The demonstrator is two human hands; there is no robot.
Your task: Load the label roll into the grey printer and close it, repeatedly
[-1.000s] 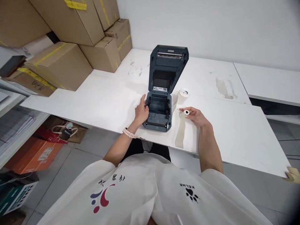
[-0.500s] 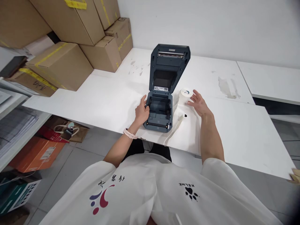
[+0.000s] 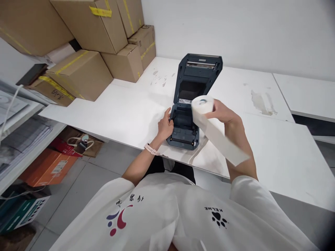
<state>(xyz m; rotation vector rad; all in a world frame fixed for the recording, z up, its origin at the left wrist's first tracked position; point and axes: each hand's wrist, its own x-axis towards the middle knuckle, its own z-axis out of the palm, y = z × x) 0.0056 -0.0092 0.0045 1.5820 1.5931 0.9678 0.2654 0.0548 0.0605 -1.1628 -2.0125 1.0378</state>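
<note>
Right hand (image 3: pixel 223 113) grips white paper label roll (image 3: pixel 202 104) over lid-up dark-blue plastic printer (image 3: pixel 195 75), loose strip hanging. Left hand (image 3: pixel 164 127) clasps printer's left wall. Printer at white table (image 3: pixel 117 111) front edge; bare tabletop either side.

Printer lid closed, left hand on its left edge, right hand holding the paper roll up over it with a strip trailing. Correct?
One thing is off: the lid of the printer is open, tipped back, as the head view shows. The rest holds: the left hand rests on its left edge, and the right hand holds the paper roll up over it, with a strip trailing.
</note>
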